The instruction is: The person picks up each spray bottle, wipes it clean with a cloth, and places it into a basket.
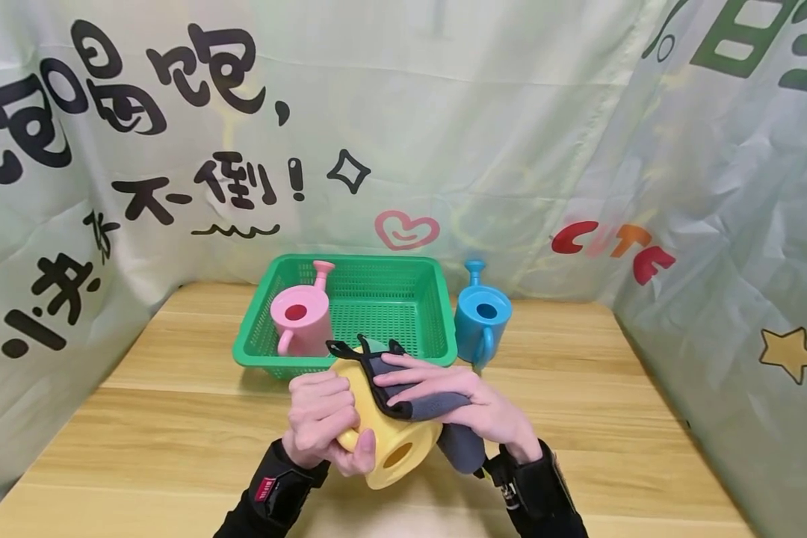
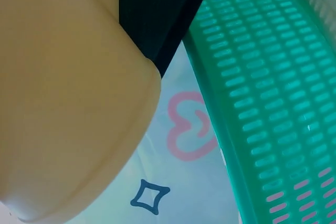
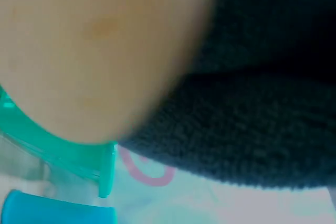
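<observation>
My left hand (image 1: 323,422) grips the handle of a yellow watering can (image 1: 400,448), which is tilted with its round top opening facing me. Over the can's upper side lies a dark grey cloth (image 1: 437,406) with black edging. My right hand (image 1: 457,392) holds this cloth against the can, fingers spread across it and the thumb hidden; a fold hangs below the palm. In the left wrist view the can's pale body (image 2: 68,103) fills the left, beside the cloth's black edge (image 2: 157,14). Dark cloth (image 3: 236,129) covers much of the right wrist view.
Behind the hands, a green basket (image 1: 437,299) stands on the wooden table (image 1: 612,418) with a pink watering can (image 1: 305,321) inside. A blue watering can (image 1: 474,321) stands right of the basket. Printed white curtains (image 1: 498,112) surround the table's back and sides.
</observation>
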`<state>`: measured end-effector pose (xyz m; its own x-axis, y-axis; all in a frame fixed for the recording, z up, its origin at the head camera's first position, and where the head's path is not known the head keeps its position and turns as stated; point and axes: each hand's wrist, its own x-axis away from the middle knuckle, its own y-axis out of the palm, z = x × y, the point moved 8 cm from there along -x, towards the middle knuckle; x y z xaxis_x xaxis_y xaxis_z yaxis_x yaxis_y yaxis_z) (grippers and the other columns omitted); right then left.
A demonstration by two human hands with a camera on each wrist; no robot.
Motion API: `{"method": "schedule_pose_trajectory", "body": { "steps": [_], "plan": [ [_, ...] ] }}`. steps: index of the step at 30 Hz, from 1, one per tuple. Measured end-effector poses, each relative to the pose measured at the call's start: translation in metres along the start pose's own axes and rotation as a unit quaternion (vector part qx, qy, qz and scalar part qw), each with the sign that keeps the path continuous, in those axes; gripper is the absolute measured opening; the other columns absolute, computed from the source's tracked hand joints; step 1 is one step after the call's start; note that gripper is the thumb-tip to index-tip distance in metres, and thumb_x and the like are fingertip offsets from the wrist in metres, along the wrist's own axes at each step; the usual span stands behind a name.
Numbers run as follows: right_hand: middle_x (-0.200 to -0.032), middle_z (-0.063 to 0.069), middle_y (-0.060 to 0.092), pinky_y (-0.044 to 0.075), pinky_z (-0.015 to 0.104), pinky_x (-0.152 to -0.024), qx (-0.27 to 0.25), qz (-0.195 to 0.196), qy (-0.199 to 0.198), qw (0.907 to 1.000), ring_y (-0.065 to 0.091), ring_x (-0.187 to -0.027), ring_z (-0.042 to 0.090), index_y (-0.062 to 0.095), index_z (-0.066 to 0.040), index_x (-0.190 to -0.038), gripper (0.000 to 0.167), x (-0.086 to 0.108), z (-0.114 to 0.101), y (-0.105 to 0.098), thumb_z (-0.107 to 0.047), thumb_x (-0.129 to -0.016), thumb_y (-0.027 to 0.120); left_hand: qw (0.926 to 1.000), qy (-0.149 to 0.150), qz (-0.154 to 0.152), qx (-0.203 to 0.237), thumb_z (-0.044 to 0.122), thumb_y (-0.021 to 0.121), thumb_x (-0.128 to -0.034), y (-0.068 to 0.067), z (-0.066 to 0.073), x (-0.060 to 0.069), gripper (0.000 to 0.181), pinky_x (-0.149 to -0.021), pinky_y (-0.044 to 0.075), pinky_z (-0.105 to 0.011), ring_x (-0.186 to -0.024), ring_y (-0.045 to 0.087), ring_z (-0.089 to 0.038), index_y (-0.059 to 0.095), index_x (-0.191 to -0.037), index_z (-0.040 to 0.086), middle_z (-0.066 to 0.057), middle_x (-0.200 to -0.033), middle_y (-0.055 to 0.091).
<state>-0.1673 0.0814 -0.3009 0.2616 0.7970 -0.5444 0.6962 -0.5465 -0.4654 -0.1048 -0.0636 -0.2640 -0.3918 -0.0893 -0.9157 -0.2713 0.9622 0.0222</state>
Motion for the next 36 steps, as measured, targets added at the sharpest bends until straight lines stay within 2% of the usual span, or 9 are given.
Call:
{"method": "schedule_pose_trajectory", "body": {
  "steps": [4, 8, 11, 18, 21, 25, 32, 36],
  "plan": [
    [-0.15, 0.014, 0.054, 0.017, 0.037, -0.129, 0.06, 0.008, 0.018, 0.998, 0.027, -0.155, 0.03, 0.062, -0.005, -0.133, 0.053, -0.003, -0.001, 0.005, 0.012, -0.088, 0.04, 0.9994, 0.03, -0.007, -0.014, 0.019, 0.05, -0.0809, 0.005, 0.004, -0.002, 0.042, -0.045, 0.014, -0.012, -0.04, 0.019, -0.001, 0.028, -0.045, 0.022, 0.012, -0.042, 0.026],
    [-0.148, 0.015, 0.056, 0.013, 0.04, -0.129, 0.091, 0.008, 0.004, 0.9958, 0.028, -0.154, 0.031, 0.065, -0.005, -0.13, 0.049, -0.006, -0.003, 0.008, 0.011, -0.089, 0.042, 0.9986, 0.045, -0.019, -0.018, 0.02, 0.05, -0.0804, 0.009, 0.007, -0.002, 0.038, -0.045, 0.02, -0.012, -0.039, 0.028, -0.001, 0.034, -0.046, 0.022, 0.011, -0.043, 0.034],
    [-0.146, 0.015, 0.057, 0.012, 0.041, -0.13, 0.079, 0.006, 0.0, 0.9969, 0.029, -0.154, 0.031, 0.066, -0.004, -0.128, 0.046, -0.006, -0.002, 0.008, 0.008, -0.091, 0.042, 0.9988, 0.041, -0.021, -0.015, 0.02, 0.049, -0.0801, 0.009, 0.006, -0.001, 0.037, -0.044, 0.021, -0.012, -0.039, 0.031, -0.001, 0.035, -0.046, 0.022, 0.01, -0.043, 0.036],
    [-0.147, 0.016, 0.056, 0.016, 0.041, -0.129, -0.015, 0.007, -0.004, 0.9999, 0.029, -0.154, 0.034, 0.065, -0.001, -0.13, 0.041, -0.001, 0.003, 0.0, 0.004, -0.098, 0.04, 0.9998, 0.012, -0.01, -0.012, 0.018, 0.05, -0.0813, 0.003, 0.001, 0.004, 0.042, -0.045, 0.014, -0.013, -0.039, 0.021, -0.002, 0.029, -0.045, 0.022, 0.011, -0.042, 0.025],
    [-0.148, 0.016, 0.055, 0.017, 0.041, -0.129, -0.035, 0.005, -0.014, 0.9993, 0.028, -0.154, 0.035, 0.063, 0.0, -0.131, 0.038, 0.002, 0.002, -0.004, 0.002, -0.099, 0.043, 0.9997, 0.007, -0.01, -0.02, 0.017, 0.05, -0.0816, 0.002, 0.0, 0.005, 0.042, -0.045, 0.013, -0.013, -0.04, 0.019, -0.002, 0.029, -0.045, 0.021, 0.011, -0.043, 0.024],
    [-0.149, 0.016, 0.054, 0.018, 0.041, -0.128, -0.029, 0.0, -0.024, 0.9993, 0.028, -0.154, 0.035, 0.063, 0.001, -0.132, 0.037, 0.003, 0.001, -0.006, 0.002, -0.099, 0.046, 0.9996, 0.006, -0.006, -0.026, 0.018, 0.05, -0.082, 0.001, -0.002, 0.006, 0.043, -0.046, 0.012, -0.013, -0.04, 0.018, -0.001, 0.028, -0.045, 0.021, 0.011, -0.043, 0.023],
    [-0.141, 0.017, 0.061, 0.015, 0.044, -0.129, 0.041, -0.005, -0.023, 0.9989, 0.035, -0.151, 0.034, 0.068, -0.002, -0.124, 0.037, -0.004, -0.005, 0.004, 0.001, -0.097, 0.042, 0.9985, 0.016, -0.025, -0.046, 0.019, 0.05, -0.0826, 0.004, 0.0, 0.003, 0.041, -0.043, 0.019, -0.014, -0.039, 0.028, -0.003, 0.033, -0.045, 0.02, 0.009, -0.043, 0.032],
    [-0.14, 0.017, 0.062, 0.015, 0.043, -0.129, 0.036, 0.002, -0.013, 0.9993, 0.036, -0.151, 0.032, 0.069, -0.002, -0.123, 0.038, -0.006, -0.005, 0.005, 0.0, -0.097, 0.041, 0.9982, 0.026, -0.023, -0.049, 0.019, 0.051, -0.0817, 0.006, 0.002, 0.001, 0.041, -0.044, 0.017, -0.014, -0.039, 0.028, -0.003, 0.033, -0.045, 0.02, 0.01, -0.043, 0.031]
  ]
}}
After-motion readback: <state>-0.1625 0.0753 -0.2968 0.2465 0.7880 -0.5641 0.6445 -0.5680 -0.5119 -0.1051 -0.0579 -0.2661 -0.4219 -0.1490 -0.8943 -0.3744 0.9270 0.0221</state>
